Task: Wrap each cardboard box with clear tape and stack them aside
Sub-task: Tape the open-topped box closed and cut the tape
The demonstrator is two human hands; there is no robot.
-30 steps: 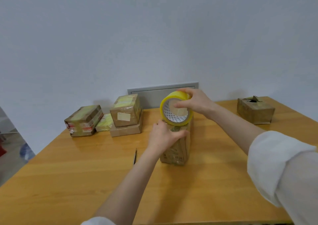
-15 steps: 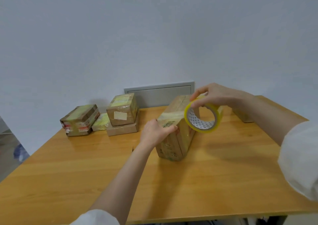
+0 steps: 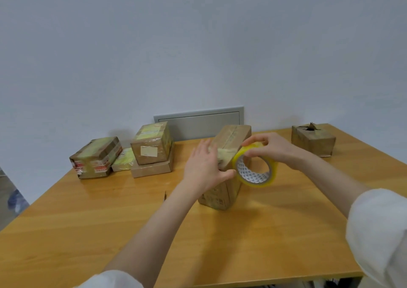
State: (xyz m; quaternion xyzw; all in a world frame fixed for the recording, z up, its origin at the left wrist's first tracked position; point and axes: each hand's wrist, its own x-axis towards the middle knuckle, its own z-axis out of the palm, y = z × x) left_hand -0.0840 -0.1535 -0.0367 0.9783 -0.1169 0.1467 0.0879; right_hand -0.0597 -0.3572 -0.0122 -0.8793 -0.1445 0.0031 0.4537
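A tall cardboard box [image 3: 229,147] stands on end in the middle of the wooden table [image 3: 220,232]. My left hand [image 3: 206,166] presses flat against its left face with straight fingers, the thumb on the near edge. My right hand [image 3: 272,148] grips a yellowish roll of clear tape [image 3: 255,165] by its top rim, held against the box's right front edge. A strip of tape lies across the box's upper face.
Taped boxes sit at the back left: one [image 3: 95,158], a flat one [image 3: 123,162], and one [image 3: 152,143] stacked on a flat carton [image 3: 152,169]. A torn-top box [image 3: 313,141] stands at the back right. A small dark blade [image 3: 164,195] lies left of my forearm.
My right hand carried the tape roll from over the box's top down to its right front side. My left hand went from gripping the box's edge to pressing flat on its left face.
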